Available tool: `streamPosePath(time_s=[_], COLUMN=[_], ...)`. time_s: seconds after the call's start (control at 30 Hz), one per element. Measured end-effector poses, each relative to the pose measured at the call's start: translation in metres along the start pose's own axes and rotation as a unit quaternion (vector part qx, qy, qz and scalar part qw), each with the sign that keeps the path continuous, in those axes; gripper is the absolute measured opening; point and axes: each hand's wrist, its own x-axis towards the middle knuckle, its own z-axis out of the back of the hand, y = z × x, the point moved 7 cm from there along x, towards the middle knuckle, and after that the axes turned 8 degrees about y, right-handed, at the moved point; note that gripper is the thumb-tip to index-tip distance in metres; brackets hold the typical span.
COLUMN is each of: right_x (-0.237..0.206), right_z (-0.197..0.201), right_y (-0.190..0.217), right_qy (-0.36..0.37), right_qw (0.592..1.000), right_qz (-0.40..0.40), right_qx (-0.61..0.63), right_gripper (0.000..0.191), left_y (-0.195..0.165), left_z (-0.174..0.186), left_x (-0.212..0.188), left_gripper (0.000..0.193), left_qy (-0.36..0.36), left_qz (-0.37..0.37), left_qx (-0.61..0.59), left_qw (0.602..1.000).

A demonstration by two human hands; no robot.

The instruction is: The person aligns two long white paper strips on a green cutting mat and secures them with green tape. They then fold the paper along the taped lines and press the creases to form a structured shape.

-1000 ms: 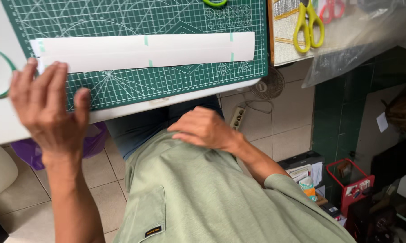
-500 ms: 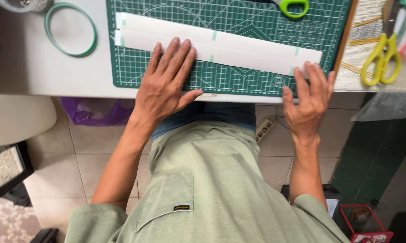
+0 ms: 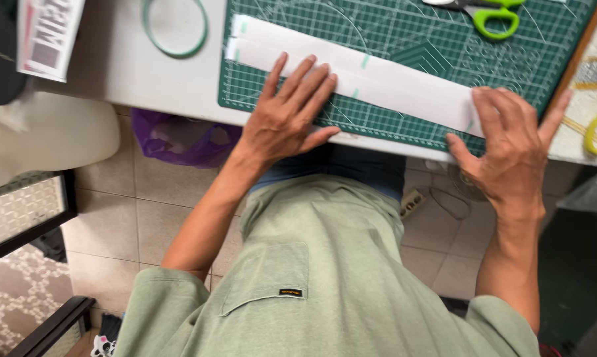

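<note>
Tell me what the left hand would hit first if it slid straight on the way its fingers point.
The left hand already lies flat with its fingertips on the white paper strip. Past the strip, only bare cutting mat shows in that line.

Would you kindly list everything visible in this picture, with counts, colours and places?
paper strip: one, white with small green tape marks, lying slanted across the cutting mat
cutting mat: one, dark green with a grid, on the table
table: one, white, along the top of the view
tape ring: one, pale green, on the table left of the mat
scissors: one pair, lime-green handles, at the mat's top edge
printed sheet: one, top left corner
plastic bag: one, purple, under the table
left hand: flat, fingers spread on the strip
right hand: flat on the strip's right end
</note>
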Motion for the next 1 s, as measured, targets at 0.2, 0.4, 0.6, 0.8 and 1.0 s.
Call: streamPosePath(time_s=[0.2, 0.4, 0.6, 0.8, 1.0], right_x=[-0.022, -0.031, -0.052, -0.064, -0.058], right_z=[-0.012, -0.032, -0.042, -0.035, -0.008], right_y=[0.014, 0.030, 0.036, 0.036, 0.021], right_qy=[0.024, -0.004, -0.075, -0.074, -0.054], right_qw=[0.999, 0.991, 0.977, 0.986, 0.995], right_qz=[0.047, 0.095, 0.141, 0.120, 0.069], right_qx=[-0.011, -0.099, -0.139, -0.094, -0.039], right_gripper=[0.080, 0.071, 0.046, 0.032, 0.021], left_y=[-0.006, -0.011, -0.016, -0.017, -0.011], left_z=[-0.009, -0.013, -0.026, -0.032, -0.018], left_x=[-0.024, -0.031, -0.049, -0.057, -0.049], left_gripper=[0.079, 0.077, 0.060, 0.045, 0.024], left_qy=[0.003, -0.009, -0.026, -0.055, -0.073], left_qz=[-0.008, -0.014, -0.014, -0.030, -0.049], left_qx=[-0.022, 0.033, 0.096, 0.116, 0.132], left_qw=[1.000, 0.999, 0.995, 0.991, 0.987])
